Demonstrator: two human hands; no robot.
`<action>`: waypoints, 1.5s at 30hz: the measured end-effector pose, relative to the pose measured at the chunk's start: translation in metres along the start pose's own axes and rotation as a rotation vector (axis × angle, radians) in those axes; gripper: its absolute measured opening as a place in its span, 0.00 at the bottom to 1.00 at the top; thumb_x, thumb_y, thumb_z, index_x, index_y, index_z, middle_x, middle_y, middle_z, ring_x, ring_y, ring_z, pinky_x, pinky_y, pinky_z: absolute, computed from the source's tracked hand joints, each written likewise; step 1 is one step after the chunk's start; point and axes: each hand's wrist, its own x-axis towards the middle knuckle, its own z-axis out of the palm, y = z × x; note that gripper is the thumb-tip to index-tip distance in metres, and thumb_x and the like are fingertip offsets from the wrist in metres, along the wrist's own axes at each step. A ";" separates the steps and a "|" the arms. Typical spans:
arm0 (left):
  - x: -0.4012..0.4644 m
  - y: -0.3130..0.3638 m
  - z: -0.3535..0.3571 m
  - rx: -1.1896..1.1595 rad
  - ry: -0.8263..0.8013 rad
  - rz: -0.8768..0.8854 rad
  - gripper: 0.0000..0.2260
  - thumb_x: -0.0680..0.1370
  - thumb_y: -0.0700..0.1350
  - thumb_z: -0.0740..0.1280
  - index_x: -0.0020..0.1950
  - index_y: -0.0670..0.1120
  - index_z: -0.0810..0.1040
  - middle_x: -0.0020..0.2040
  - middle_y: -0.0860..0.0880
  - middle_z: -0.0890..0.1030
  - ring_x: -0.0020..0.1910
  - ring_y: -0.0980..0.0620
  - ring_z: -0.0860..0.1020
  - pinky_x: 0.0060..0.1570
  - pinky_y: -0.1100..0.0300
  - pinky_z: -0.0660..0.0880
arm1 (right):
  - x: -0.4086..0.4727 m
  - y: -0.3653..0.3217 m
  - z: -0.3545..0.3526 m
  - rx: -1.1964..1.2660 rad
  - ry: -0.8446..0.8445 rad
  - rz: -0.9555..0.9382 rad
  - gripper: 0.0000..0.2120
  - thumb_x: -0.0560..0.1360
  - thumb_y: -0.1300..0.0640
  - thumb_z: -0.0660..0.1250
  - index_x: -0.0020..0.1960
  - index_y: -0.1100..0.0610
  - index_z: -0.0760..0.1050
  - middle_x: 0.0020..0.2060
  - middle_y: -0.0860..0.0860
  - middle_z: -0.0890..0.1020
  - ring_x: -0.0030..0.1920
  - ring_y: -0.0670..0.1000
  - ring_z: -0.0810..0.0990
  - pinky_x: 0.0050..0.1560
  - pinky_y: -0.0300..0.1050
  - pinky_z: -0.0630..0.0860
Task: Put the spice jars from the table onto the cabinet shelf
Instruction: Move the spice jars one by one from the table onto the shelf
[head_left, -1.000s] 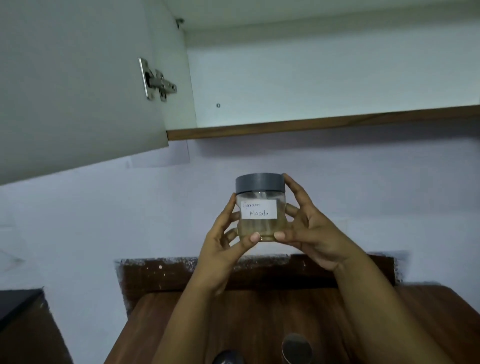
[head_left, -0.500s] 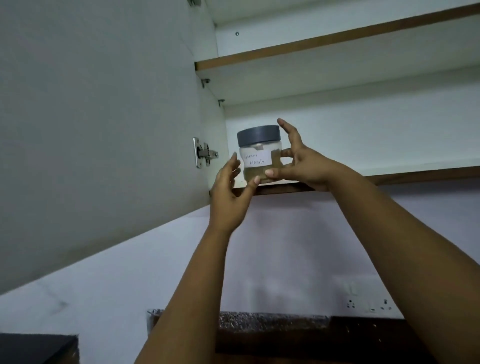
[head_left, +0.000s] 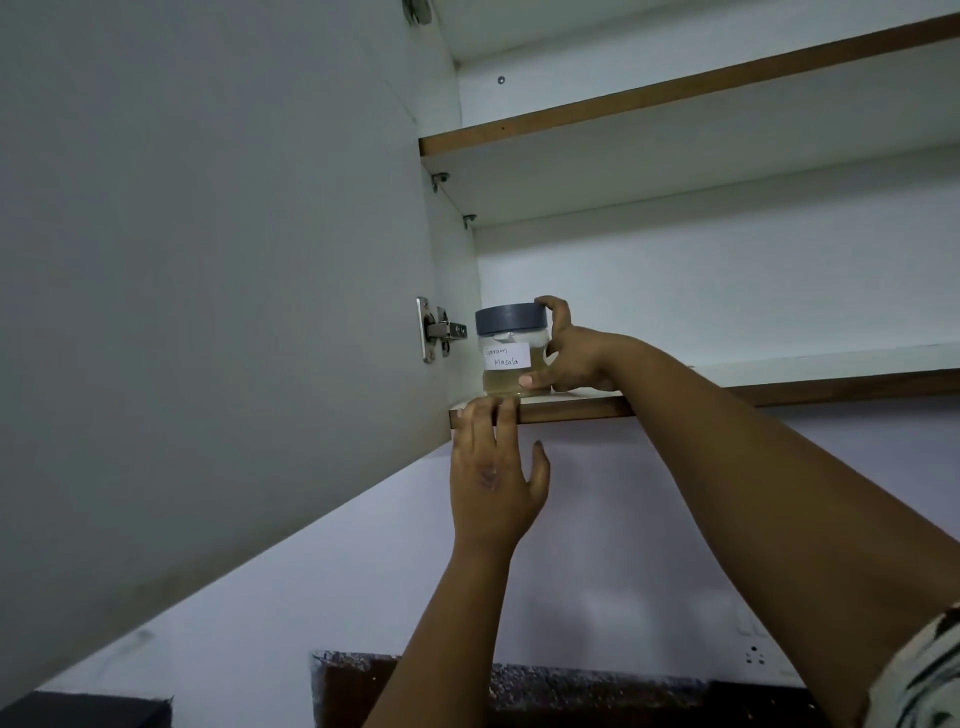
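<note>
A clear spice jar (head_left: 511, 358) with a grey lid and a white label reading "Garam Masala" stands upright at the left end of the lower cabinet shelf (head_left: 779, 387), close to the cabinet's side wall. My right hand (head_left: 569, 353) grips it from the right, fingers curled over the lid and thumb against its base. My left hand (head_left: 493, 473) is off the jar, below the shelf, with straight fingers touching the shelf's brown front edge.
The open cabinet door (head_left: 208, 312) fills the left, its metal hinge (head_left: 439, 330) just left of the jar. An upper shelf (head_left: 675, 93) runs above. A wall socket (head_left: 753, 654) and a dark backsplash strip (head_left: 571, 686) lie below.
The jar rose from in front of the wall up onto the lower shelf. My left hand let go of it and dropped to the shelf edge. My view tilted upward.
</note>
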 end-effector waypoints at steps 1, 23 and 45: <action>0.000 0.000 0.000 -0.004 0.002 -0.002 0.22 0.73 0.48 0.68 0.66 0.42 0.74 0.62 0.43 0.74 0.64 0.45 0.71 0.62 0.53 0.73 | 0.002 0.001 0.002 -0.019 -0.002 -0.010 0.54 0.73 0.60 0.74 0.77 0.45 0.33 0.65 0.61 0.73 0.57 0.55 0.74 0.56 0.44 0.73; -0.002 -0.002 0.001 -0.038 -0.025 -0.036 0.25 0.72 0.47 0.69 0.68 0.44 0.72 0.65 0.45 0.74 0.65 0.46 0.71 0.62 0.55 0.73 | 0.014 0.009 0.005 -0.145 0.001 0.076 0.55 0.73 0.53 0.74 0.78 0.49 0.30 0.69 0.59 0.72 0.68 0.59 0.71 0.67 0.48 0.65; -0.001 0.004 -0.018 -0.006 -0.114 -0.023 0.27 0.70 0.47 0.69 0.68 0.43 0.71 0.64 0.44 0.73 0.65 0.44 0.71 0.60 0.51 0.75 | -0.028 0.000 0.025 -0.437 0.068 0.263 0.41 0.80 0.37 0.50 0.77 0.54 0.28 0.75 0.62 0.62 0.73 0.61 0.65 0.71 0.54 0.60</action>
